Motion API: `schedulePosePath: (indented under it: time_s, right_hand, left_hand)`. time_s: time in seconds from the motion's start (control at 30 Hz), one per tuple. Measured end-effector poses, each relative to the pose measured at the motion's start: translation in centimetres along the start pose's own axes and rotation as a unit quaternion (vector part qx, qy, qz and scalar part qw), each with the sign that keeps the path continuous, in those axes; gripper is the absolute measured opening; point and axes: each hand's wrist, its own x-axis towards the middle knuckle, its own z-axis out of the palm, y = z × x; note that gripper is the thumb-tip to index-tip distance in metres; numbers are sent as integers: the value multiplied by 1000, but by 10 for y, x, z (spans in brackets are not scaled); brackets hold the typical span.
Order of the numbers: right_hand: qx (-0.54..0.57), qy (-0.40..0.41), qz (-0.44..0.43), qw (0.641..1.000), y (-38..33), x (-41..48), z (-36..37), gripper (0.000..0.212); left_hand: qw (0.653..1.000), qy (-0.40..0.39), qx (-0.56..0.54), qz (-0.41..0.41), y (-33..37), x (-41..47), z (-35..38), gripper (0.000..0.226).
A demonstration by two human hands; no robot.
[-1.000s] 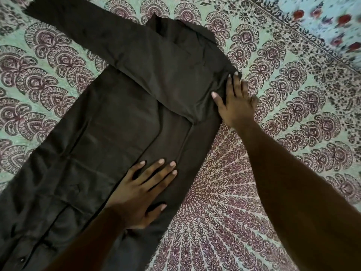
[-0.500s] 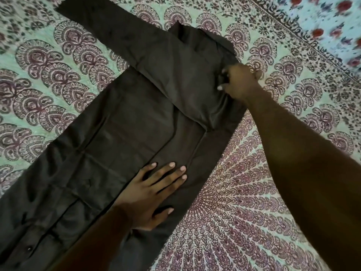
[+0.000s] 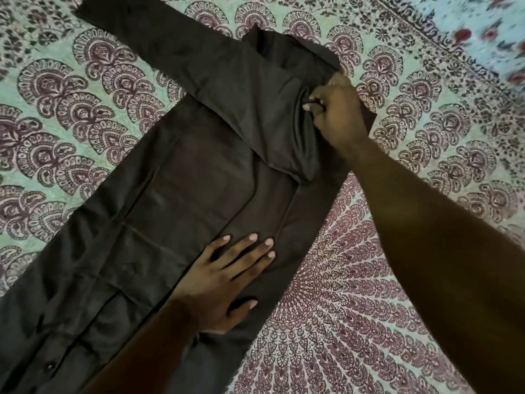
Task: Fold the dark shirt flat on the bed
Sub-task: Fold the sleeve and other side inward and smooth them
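Note:
The dark shirt (image 3: pixel 176 194) lies spread diagonally across the bed, collar toward the upper right and buttoned hem at the lower left. One long sleeve (image 3: pixel 159 44) stretches to the upper left across the shoulder area. My left hand (image 3: pixel 224 280) rests flat with straight fingers on the shirt's right side, near its edge. My right hand (image 3: pixel 338 112) is curled and pinches a bunch of the fabric at the shoulder, just below the collar (image 3: pixel 287 52).
The bed is covered with a green sheet printed with maroon paisley and fan patterns (image 3: pixel 355 308). A pale floral cloth (image 3: pixel 483 29) lies at the top right beyond a dark patterned border.
My right hand went from lying flat at the shoulder edge to curling and pinching the fabric there. My left hand has stayed pressed flat on the shirt.

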Motion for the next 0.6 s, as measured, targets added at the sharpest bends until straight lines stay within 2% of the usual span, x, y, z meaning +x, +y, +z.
schedulePosePath:
  time_s: [0.07, 0.2, 0.33, 0.37, 0.47, 0.6]
  right_hand:
    - [44, 8, 9, 999, 1, -4, 6, 18]
    - [77, 38, 21, 996, -8, -37, 0, 37]
    - [18, 107, 5, 994, -16, -113, 3, 32]
    - [-23, 96, 3, 995, -15, -132, 9, 34]
    - [-113, -6, 36, 993, -4, -163, 25, 60]
    - [-125, -71, 121, 982, 23, -120, 24, 80]
  left_hand:
    - [1000, 1, 0, 1, 0, 0, 0, 91]
    - [1000, 1, 2, 1, 0, 0, 1, 90]
    - [1000, -2, -3, 4, 0, 1, 0, 90]
    - [1000, -2, -4, 5, 0, 1, 0, 90]
    - [1000, 0, -3, 6, -1, 0, 1, 90]
    - [1000, -5, 2, 6, -1, -1, 1, 89]
